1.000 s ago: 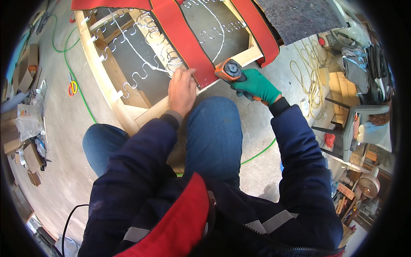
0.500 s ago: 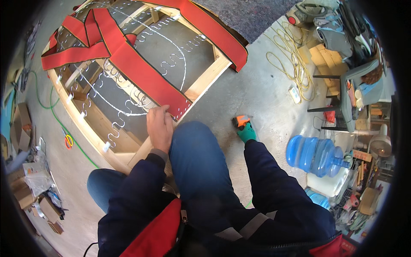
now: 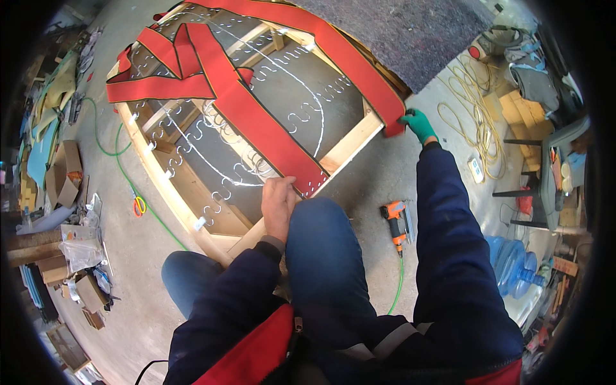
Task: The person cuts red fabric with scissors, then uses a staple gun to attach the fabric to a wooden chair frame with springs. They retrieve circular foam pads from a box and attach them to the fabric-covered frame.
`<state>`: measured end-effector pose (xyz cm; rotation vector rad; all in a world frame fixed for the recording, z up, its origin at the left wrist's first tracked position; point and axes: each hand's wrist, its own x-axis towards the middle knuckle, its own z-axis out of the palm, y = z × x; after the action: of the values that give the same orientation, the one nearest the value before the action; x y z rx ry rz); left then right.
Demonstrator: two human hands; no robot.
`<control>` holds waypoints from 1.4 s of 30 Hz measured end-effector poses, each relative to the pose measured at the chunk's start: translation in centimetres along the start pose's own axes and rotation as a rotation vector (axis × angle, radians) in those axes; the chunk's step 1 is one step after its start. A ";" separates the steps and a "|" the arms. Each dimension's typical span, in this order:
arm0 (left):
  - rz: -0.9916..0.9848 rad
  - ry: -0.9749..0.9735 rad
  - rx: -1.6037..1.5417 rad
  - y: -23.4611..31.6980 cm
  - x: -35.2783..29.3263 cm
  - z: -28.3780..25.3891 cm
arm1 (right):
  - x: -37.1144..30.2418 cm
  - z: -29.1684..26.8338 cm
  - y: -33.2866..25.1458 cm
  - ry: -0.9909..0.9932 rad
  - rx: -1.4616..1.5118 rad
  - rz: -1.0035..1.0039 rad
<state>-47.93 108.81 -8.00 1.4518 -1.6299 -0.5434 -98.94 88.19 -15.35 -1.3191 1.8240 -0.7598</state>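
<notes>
A wooden seat frame with zigzag springs lies ahead of me, crossed by red webbing with dark edges. My bare left hand is at the near rail, its bent fingertips pressed together at the left edge of the middle webbing strip. White staples dot that strip's near end. My right hand, in a green glove, reaches to the frame's right corner and pinches the hanging end of the other red webbing strip. An orange and black staple gun lies on the floor, joined to a green hose.
Grey felt is at the frame's far right. A yellow cord, a chair and blue water bottles stand or lie to the right. On the left floor are yellow-handled scissors, another green hose stretch and cardboard boxes.
My right hand has let go of the staple gun on the floor and moved up to the end of the right webbing strip. My left hand stays at the middle strip. The view has shifted.
</notes>
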 end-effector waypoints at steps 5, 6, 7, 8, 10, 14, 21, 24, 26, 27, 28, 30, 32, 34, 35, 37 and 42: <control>-0.005 0.011 0.017 -0.1 -0.2 0.1 | -9.3 -4.0 -10.7 -0.250 0.080 0.043; -0.026 0.015 0.012 0.2 -0.1 -0.2 | -10.9 -4.7 -13.7 -0.268 0.146 -0.007; -0.027 0.012 0.012 0.7 0.3 -0.4 | -12.6 -5.3 -16.5 -0.268 0.217 -0.004; -0.048 -0.024 0.005 1.4 0.7 -0.7 | -14.4 -5.4 -18.9 -0.259 0.288 0.003; -0.140 -0.015 -0.071 3.4 1.9 -1.4 | -16.4 -3.7 -22.8 -0.207 0.511 -0.092; 0.004 -0.190 -0.444 9.4 4.6 -1.1 | -17.0 0.9 -28.1 -0.276 0.679 -0.134; -0.251 -0.568 -0.852 14.3 4.2 1.1 | -15.9 5.1 -30.6 -0.241 0.841 -0.145; -0.431 -0.475 -1.016 13.8 4.9 0.3 | -17.0 3.9 -30.4 -0.464 0.908 -0.026; -0.463 -0.376 -0.986 13.2 6.1 -1.0 | -19.0 2.6 -30.1 -0.247 0.574 -0.177; -0.468 -0.359 -0.936 13.0 6.7 -1.7 | -20.2 1.8 -30.0 -0.136 0.398 -0.202; -0.454 -0.339 -0.899 12.8 7.2 -2.4 | -21.5 0.8 -30.0 -0.105 0.209 -0.144; -0.384 -0.312 -0.800 12.8 7.6 -3.0 | -24.1 0.2 -29.7 -0.226 0.252 -0.110; -0.346 -0.327 -0.787 13.0 7.7 -2.8 | -26.0 0.6 -29.3 -0.333 0.320 -0.118; -0.372 -0.348 -0.785 13.2 7.5 -2.5 | -26.5 1.7 -29.1 -0.428 0.385 -0.091; -0.423 -0.359 -0.789 13.4 7.3 -2.5 | -26.4 2.2 -28.9 -0.477 0.391 -0.060; -0.494 -0.316 -0.851 13.6 7.3 -3.0 | -26.7 2.7 -28.3 -0.496 0.426 -0.104; -0.609 -0.368 -1.013 14.8 7.2 -5.7 | -27.5 3.9 -26.9 -0.527 0.347 -0.204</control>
<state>-51.38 106.55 8.95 1.0330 -0.8326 -1.7571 -76.62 106.42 10.49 -1.3270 1.1017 -0.7108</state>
